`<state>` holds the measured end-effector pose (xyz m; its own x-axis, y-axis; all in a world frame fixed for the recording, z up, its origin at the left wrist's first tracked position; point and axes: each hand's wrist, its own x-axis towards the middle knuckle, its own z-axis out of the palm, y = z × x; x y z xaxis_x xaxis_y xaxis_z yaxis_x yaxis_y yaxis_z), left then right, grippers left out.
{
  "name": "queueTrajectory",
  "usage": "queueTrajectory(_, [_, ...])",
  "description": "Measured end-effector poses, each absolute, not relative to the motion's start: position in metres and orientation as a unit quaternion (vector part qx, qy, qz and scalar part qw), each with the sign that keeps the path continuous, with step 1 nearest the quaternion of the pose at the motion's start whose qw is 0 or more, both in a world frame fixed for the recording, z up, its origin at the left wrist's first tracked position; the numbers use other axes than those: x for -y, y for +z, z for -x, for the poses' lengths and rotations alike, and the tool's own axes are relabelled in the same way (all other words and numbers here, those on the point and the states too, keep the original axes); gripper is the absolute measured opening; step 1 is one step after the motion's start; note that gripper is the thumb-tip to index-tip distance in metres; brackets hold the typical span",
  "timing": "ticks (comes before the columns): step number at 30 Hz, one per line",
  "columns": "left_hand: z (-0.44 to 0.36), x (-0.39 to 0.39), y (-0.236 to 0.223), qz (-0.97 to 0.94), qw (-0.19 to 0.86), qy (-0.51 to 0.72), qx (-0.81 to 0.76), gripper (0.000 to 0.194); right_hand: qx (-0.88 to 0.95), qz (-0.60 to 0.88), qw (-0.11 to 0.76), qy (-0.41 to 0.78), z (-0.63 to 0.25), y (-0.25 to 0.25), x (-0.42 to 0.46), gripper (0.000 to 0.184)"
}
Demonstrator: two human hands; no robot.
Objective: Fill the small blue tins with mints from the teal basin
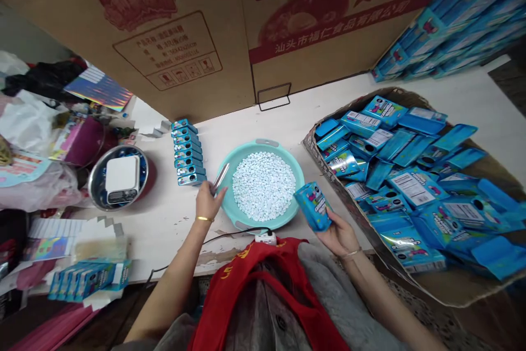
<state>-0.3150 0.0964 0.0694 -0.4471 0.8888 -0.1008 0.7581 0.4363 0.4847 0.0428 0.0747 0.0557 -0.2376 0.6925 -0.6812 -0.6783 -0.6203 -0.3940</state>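
Note:
My left hand (pixel 209 199) is closed around a narrow metal scoop (pixel 222 176), seen mostly edge-on over the left rim of a turquoise basin (pixel 230 208). Small pale candies (pixel 263 185) fill the middle of the basin. In my right hand (pixel 339 235) is a blue candy box (pixel 313 206), tilted beside the basin's right rim. Left of the basin, a row of blue boxes (pixel 188 145) stands on the table; pale candies show at the openings of some.
A large open carton (pixel 447 299) on the right holds many loose blue boxes. Tall cardboard boxes (pixel 181 28) line the back. A metal bowl (pixel 95 189) with a white scale (pixel 122 176) stands left. A cable (pixel 222 236) crosses the table's front.

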Motion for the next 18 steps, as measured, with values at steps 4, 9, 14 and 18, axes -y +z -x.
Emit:
queueTrajectory(4, [0.307, -0.070, 0.059, -0.340, 0.324, 0.261, -0.843, 0.033, -0.004, 0.425, 0.480, 0.768, -0.032, 0.048, -0.105, 0.021])
queueTrajectory(9, [0.252, -0.083, 0.095, -0.330, 0.403, 0.370, -0.770, 0.030, 0.000, 0.419, 0.510, 0.751, -0.029, 0.048, -0.116, 0.022])
queueTrajectory(14, [0.204, -0.116, 0.141, -0.352, 0.475, 0.436, -0.679, 0.035, 0.024, 0.418, 0.491, 0.764, -0.038, 0.052, -0.119, 0.025])
queueTrajectory(18, [0.216, -0.130, 0.137, -0.345, 0.477, 0.438, -0.680, 0.035, 0.042, 0.426, 0.504, 0.750, -0.038, 0.058, -0.122, 0.033])
